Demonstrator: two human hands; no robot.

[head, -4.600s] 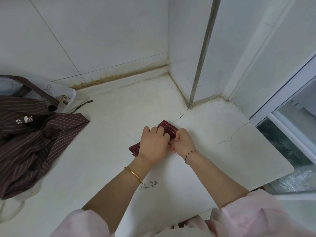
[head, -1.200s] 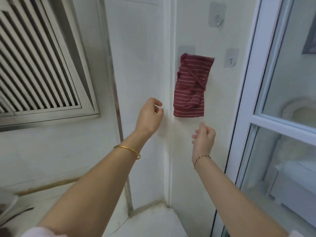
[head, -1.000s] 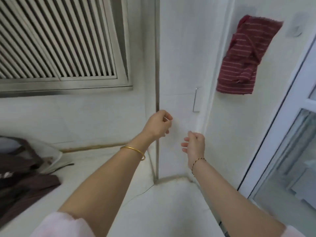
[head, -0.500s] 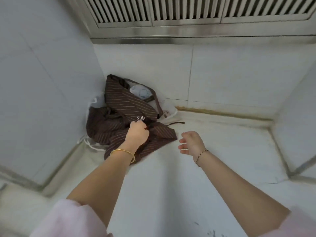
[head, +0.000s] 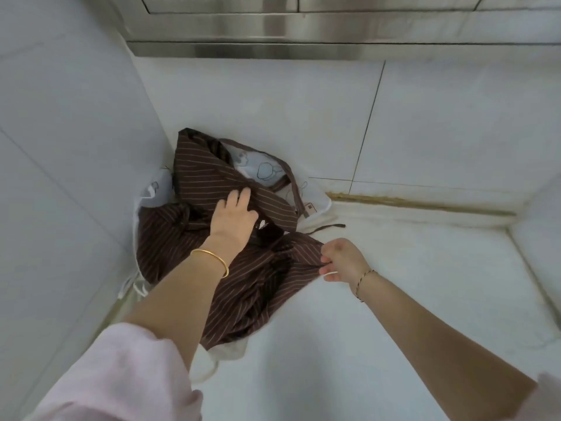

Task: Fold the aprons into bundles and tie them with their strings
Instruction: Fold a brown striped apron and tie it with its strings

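A crumpled dark brown apron with thin pale stripes [head: 255, 281] lies in the left corner of the white counter [head: 379, 314]. My left hand [head: 233, 217] rests flat on top of the heap, fingers stretched out over the cloth. My right hand [head: 341, 261] pinches the apron's right edge between thumb and fingers. A white apron with a blue drawing [head: 261, 170] lies partly under the brown one. A dark string [head: 331, 226] trails out to the right of the pile.
White tiled walls [head: 76, 147] close in on the left and behind the pile. A steel vent frame [head: 273, 31] runs along the top. A raised white ledge [head: 540, 238] borders the counter on the right.
The red striped bundle went from the counter to a wall hook. The view then swung to the brown apron pile. My left hand spread flat on it, and my right hand took hold of its edge.
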